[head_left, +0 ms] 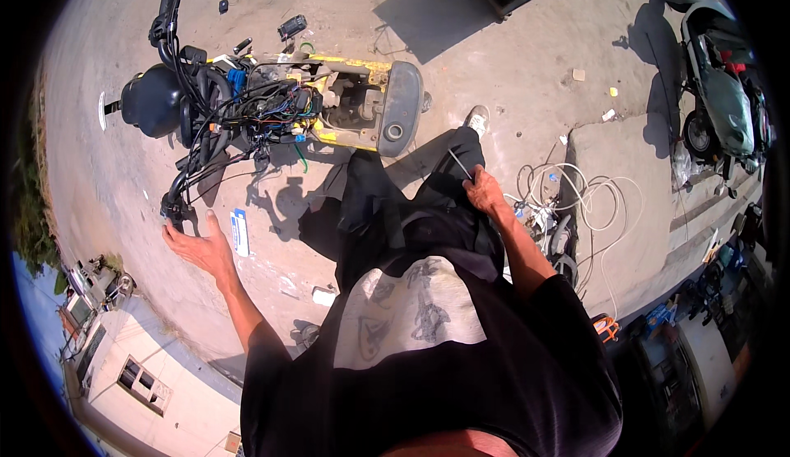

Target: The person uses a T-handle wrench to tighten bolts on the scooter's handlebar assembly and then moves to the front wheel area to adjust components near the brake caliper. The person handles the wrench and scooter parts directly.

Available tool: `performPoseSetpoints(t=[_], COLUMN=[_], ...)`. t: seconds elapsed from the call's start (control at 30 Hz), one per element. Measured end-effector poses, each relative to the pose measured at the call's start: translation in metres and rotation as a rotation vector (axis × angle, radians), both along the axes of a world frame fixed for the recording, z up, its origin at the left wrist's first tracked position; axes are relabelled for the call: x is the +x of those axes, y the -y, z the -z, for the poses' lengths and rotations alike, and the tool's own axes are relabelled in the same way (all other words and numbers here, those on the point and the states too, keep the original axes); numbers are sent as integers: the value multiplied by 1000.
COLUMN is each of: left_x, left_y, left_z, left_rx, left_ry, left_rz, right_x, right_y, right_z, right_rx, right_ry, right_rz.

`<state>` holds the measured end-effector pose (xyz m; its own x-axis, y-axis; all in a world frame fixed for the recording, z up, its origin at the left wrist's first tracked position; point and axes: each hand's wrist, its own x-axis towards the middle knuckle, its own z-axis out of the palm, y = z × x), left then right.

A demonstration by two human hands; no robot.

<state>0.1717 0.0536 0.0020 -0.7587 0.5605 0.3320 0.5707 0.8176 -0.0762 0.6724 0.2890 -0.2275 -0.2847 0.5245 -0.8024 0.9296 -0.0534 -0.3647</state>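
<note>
A partly stripped scooter with a yellow frame point(336, 137) stands in front of me, its bundle of coloured wires point(284, 103) laid bare. My left hand point(204, 251) is open, thumb and fingers apart, just below the near handlebar end point(174, 208); whether it touches the bar I cannot tell. In my right hand point(485, 189), closed over my right thigh, is a thin metal rod point(459, 162). The rod's straight shaft sticks out past the fingers, and the fist hides its other end.
A blue-and-white packet point(239, 233) lies on the ground near my left forearm. Pale hose point(621, 202) loops over the ground at right. Beyond it stands another scooter point(724, 86). Small dark parts point(292, 27) are scattered past the yellow frame. An orange-handled tool point(606, 328) lies at lower right.
</note>
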Motion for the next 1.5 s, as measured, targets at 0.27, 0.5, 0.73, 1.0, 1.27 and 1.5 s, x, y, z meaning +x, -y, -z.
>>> performPoseSetpoints(t=[0.27,0.5,0.73,1.0,1.27,1.5], left_x=[296,375,367,387,418,350], left_y=[-63,-106,-121,-138,-247,-342], left_z=[89,131,93,112,291,579], left_rx=[-260,-420,-412,-517,64,-116], left_ry=[1111,1512,2257,2379,1360,754], left_rz=[366,130,133,130,30,506], right_x=[114,178,186,174,147,3], right_y=[-74,-101,-166,-203,-273,-285], right_z=[-26,-5,-114,-94,148,489], right_rx=[-150,-198,-963,-1068,-357,-12], right_ry=[84,-36,-169,-5,-354,-170], right_rz=[-375,-397,0,-200,-681,-742])
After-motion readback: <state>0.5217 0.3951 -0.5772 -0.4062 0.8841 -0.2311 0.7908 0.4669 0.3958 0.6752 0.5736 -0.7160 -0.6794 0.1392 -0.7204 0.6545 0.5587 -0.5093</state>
